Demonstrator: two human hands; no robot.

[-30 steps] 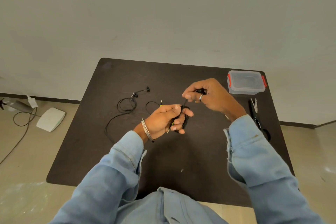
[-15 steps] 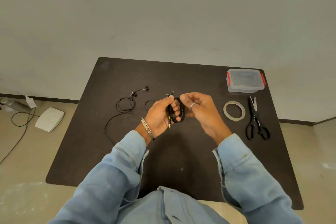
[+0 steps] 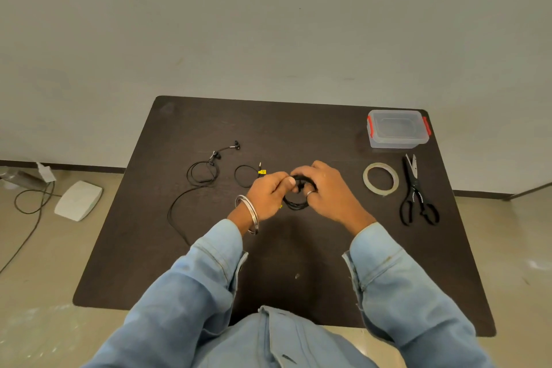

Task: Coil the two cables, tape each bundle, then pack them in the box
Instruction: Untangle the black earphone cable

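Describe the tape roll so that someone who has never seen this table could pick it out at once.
Start at the dark table and look to its far right corner, where a clear plastic box with red clips stands. Just nearer than the box, the tape roll lies flat beside the black scissors. It is the only pale, translucent ring there; the other loops on the table are thin black cable.

Both forearms, in light blue sleeves, rise from the lower frame and converge at centre. Left hand (image 3: 268,194) and right hand (image 3: 324,188), fingers curled, meet fingertip to fingertip, gripping a black cable coil (image 3: 295,203).
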